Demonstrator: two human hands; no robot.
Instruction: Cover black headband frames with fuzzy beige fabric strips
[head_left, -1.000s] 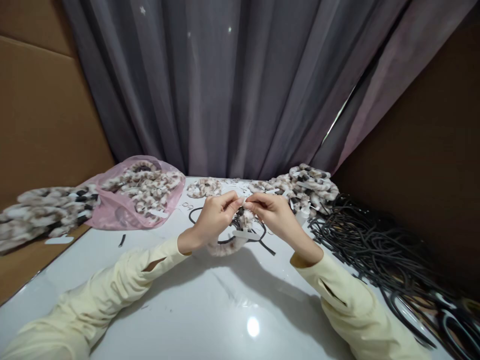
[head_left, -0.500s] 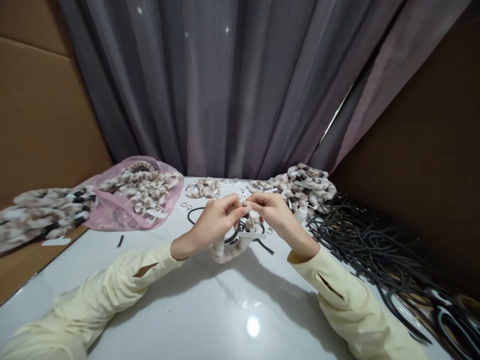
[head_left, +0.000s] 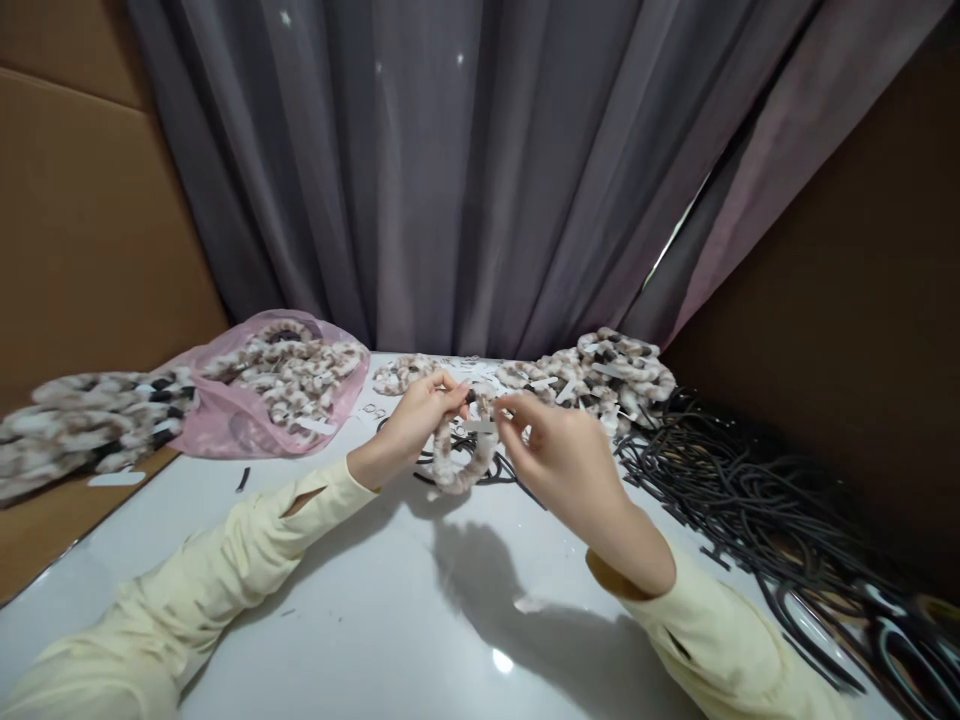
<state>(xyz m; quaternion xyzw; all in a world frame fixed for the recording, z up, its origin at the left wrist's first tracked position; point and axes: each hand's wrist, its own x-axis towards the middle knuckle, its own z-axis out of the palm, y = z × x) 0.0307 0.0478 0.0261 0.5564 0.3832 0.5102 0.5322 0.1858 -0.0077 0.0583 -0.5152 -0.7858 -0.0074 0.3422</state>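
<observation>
A fluffy white-and-brown loop (head_left: 459, 476) hangs upright over the middle of the white table. Near its top, by a dark piece, my left hand (head_left: 414, 422) pinches it between thumb and fingers. A white tag (head_left: 480, 427) lies across the upper part of the loop. My right hand (head_left: 566, 455) is at the loop's right side, its thumb and fingers curled together; what they pinch, if anything, is hidden. Behind and below the loop lie black cords (head_left: 495, 470), partly covered by it.
A pink bag (head_left: 217, 425) of fluffy loops stands at the back left, beside another pile of loops (head_left: 82, 425). More loops (head_left: 615, 370) lie at the back right. Many black cords (head_left: 735, 490) cover the right side. A short black strip (head_left: 243, 479) lies at left.
My right hand has moved back toward me and right, away from my left hand. The loop now hangs from my left hand, a little higher and turned to show its ring shape.
</observation>
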